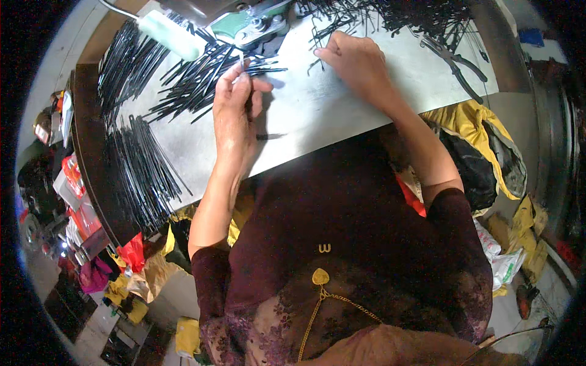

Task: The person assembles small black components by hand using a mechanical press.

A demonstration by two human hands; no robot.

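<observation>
My left hand (pixel 235 107) is raised over the grey metal table (pixel 317 116), its fingertips pinched on a thin black rod (pixel 259 71) close to the green press tool (pixel 247 27). My right hand (pixel 357 61) lies on the table farther right, fingers curled down by a few loose black rods (pixel 317 58) at the edge of a tangled heap (pixel 415 15). Whether it grips one I cannot tell. A spread of finished-looking black rods (pixel 183 85) lies left of my left hand.
A bundle of long black rods (pixel 143 171) lies at the table's left edge, another pile (pixel 125 61) behind it. Pliers (pixel 458 64) rest at the right. A pale green lever handle (pixel 171 33) juts from the press. Yellow and black bags (pixel 482 152) sit below the right edge.
</observation>
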